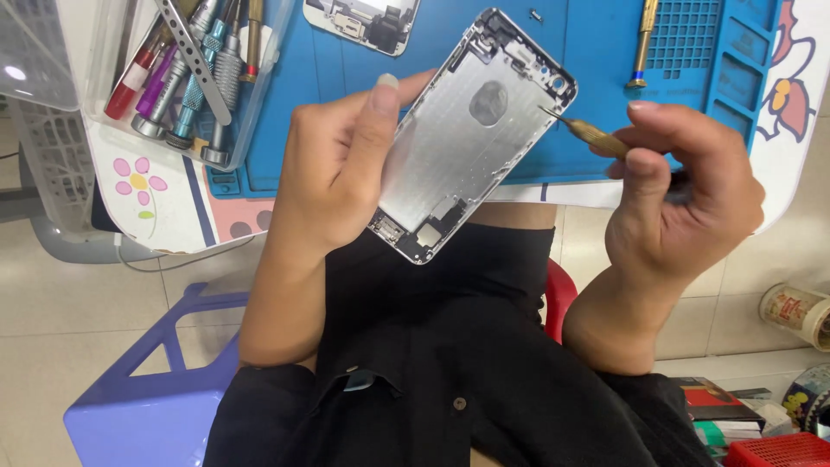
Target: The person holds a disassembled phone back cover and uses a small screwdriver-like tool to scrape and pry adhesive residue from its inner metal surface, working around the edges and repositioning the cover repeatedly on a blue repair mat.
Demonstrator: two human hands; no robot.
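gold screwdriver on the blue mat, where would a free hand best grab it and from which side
Grip the gold screwdriver by its long mid-shaft, coming from above. It lies flat on the blue mat, roughly lengthwise away from the person, with bare mat either side, so fingers can pinch across its narrow width.

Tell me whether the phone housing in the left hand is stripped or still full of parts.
Mostly stripped: the phone housing shows bare silver metal inside, with only small parts at both ends.

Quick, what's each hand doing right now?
Left hand: closed around the silver phone housing, held tilted above the lap.
Right hand: closed on a brass screwdriver, tip at the housing's edge.
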